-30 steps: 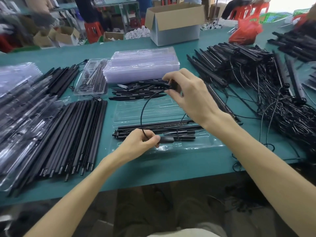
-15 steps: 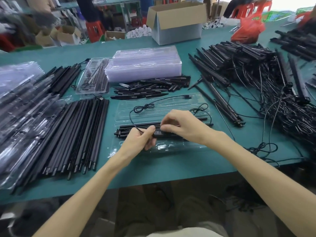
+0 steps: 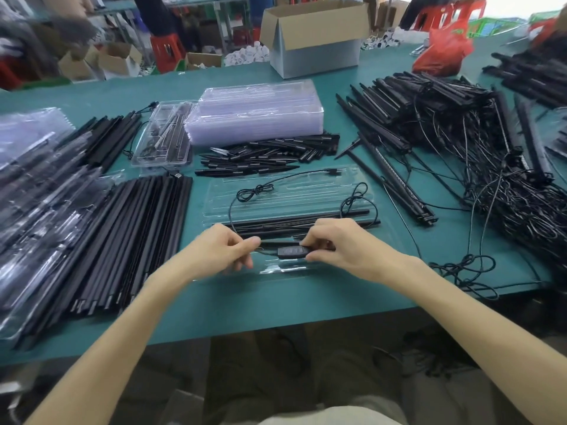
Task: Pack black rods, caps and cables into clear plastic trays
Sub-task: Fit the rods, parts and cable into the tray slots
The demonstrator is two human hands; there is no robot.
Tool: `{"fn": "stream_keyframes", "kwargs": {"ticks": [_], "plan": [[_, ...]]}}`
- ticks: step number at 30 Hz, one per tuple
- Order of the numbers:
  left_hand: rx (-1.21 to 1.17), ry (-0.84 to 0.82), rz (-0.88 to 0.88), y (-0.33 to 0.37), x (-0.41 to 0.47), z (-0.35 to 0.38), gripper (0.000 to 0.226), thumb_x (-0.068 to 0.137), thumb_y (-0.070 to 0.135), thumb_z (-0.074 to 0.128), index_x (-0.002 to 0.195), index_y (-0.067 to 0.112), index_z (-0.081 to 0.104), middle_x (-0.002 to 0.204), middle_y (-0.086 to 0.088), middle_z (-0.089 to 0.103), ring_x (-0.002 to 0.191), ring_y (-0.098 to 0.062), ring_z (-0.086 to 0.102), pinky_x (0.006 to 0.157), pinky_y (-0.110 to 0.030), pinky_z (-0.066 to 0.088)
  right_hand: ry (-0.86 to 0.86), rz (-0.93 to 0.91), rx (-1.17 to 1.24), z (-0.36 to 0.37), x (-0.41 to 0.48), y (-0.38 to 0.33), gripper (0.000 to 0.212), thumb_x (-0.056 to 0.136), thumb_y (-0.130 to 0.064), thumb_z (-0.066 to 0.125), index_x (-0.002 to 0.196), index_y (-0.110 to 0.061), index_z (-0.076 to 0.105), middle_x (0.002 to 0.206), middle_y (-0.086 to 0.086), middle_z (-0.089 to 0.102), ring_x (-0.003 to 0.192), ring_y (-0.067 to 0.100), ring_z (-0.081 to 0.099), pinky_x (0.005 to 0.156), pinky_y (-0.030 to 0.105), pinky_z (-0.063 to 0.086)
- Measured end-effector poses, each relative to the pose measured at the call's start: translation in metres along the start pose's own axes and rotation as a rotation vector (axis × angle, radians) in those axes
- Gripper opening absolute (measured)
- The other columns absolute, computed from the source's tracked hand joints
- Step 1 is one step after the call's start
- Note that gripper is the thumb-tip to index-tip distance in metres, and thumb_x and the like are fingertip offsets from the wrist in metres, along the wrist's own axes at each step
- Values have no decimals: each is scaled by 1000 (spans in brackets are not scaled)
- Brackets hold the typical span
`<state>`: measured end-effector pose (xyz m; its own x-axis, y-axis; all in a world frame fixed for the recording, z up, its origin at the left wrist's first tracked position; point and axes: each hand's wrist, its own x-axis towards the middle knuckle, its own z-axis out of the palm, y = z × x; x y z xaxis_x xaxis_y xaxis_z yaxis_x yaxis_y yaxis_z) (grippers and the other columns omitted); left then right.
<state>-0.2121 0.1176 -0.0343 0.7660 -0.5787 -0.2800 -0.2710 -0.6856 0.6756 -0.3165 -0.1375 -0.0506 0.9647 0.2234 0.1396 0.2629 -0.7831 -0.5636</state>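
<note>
Currently: left hand pinching cable, right hand gripping controller, over tray near desk's front edge. Risk: loose loops snagging rods.

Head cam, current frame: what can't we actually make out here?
- Buttons on the controller: too small to read.
- Tray front slot: hidden by the left hand and right hand.
- Cable pile: cut by the right edge.
- Background shelves: blurred.
</note>
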Motion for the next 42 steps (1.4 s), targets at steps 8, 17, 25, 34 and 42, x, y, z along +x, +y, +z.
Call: {"fn": "stream_keyframes", "kwargs": {"ticks": [8, 17, 25, 34, 42], "plan": [[142, 124, 402, 20, -3, 26, 11, 86, 35, 78, 91, 31, 69, 89, 8, 62, 81, -9, 58, 79, -29, 50, 6, -16, -91, 12, -7, 2, 29, 96, -27, 67, 123, -17, 71, 104, -9, 51, 98, 4, 42, 92, 27, 42], [294, 168, 474, 28, 15, 56, 23, 89, 43, 72, 104, 27, 73, 95, 13, 57, 91, -6, 52, 86, -32, 48, 200, 44, -61, -24, -8, 23, 17, 96, -29, 65, 108, -23, 76, 103, -11, 60, 106, 9, 50, 95, 25, 39], [247, 127, 463, 40, 17, 62, 19, 89, 34, 75, 105, 25, 73, 98, 10, 57, 93, -9, 54, 86, -36, 50, 229, 182, -124, -44, 4, 50, 19, 97, -23, 65, 115, -20, 70, 114, -5, 59, 113, 7, 43, 105, 30, 36], [384, 128, 452, 35, 10, 53, 21, 93, 38, 69, 112, 29, 72, 100, 14, 55, 91, -3, 49, 87, -34, 49, 153, 117, -211, -32, 3, 57, 26, 91, -15, 72, 117, -15, 71, 127, 1, 54, 126, 20, 39, 111, 33, 33], [466, 149, 547, 37, 9, 59, 29, 98, 34, 63, 122, 21, 73, 100, 4, 56, 97, -13, 52, 87, -32, 46, 212, 110, -366, -46, -1, 54, 14, 84, -27, 78, 92, -17, 72, 103, -2, 58, 108, 20, 43, 100, 36, 34]]}}
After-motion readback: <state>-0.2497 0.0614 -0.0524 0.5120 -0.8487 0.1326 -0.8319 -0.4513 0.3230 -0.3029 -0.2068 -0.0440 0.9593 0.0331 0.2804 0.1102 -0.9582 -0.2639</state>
